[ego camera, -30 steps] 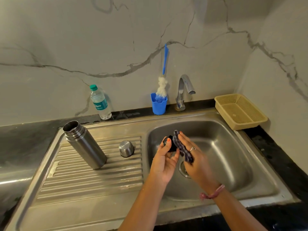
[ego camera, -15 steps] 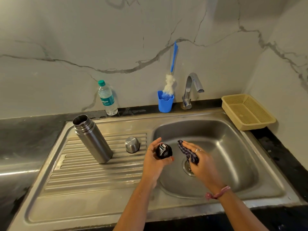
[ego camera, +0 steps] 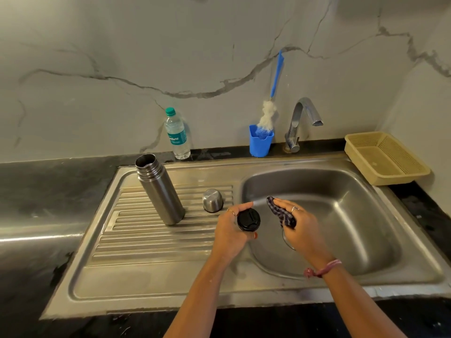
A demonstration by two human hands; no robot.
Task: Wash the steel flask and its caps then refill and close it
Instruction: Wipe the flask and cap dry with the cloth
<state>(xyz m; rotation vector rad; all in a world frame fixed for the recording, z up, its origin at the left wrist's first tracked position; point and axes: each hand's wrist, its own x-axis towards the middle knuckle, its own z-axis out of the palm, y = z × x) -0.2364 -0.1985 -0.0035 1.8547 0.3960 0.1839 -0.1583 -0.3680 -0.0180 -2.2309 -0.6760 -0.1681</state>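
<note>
Left hand (ego camera: pixel 230 230): the grip is curled round a round black plastic inner cap (ego camera: pixel 248 219), held at the left rim of the basin with its flat top facing the camera. Thumb and fingers wrap its sides.

Right hand (ego camera: pixel 296 225): the grip pinches a dark checked cloth (ego camera: pixel 280 213), bunched under the fingers and held over the basin, just right of the black cap and apart from it. A ring shows on one finger and a pink thread band on the wrist.

Cylindrical brushed-steel flask (ego camera: pixel 159 189): upright and uncapped on the ribbed draining board of the stainless-steel sink (ego camera: pixel 151 284), mouth open. Beside it, to the right, a small steel outer cap (ego camera: pixel 213 200) stands mouth down on the same ribs, close to the left hand but not touching it.

Rear of the dark stone bench (ego camera: pixel 48 191), against the marble wall: a clear plastic water bottle with green cap (ego camera: pixel 177 134), a blue plastic holder cup (ego camera: pixel 260 143) containing a blue-handled bottle brush with white bristles (ego camera: pixel 271 103), and a chrome tap (ego camera: pixel 302 123) with no water visible at its spout. A beige perforated plastic basket (ego camera: pixel 385 158) sits at the right corner, next to the sink.
</note>
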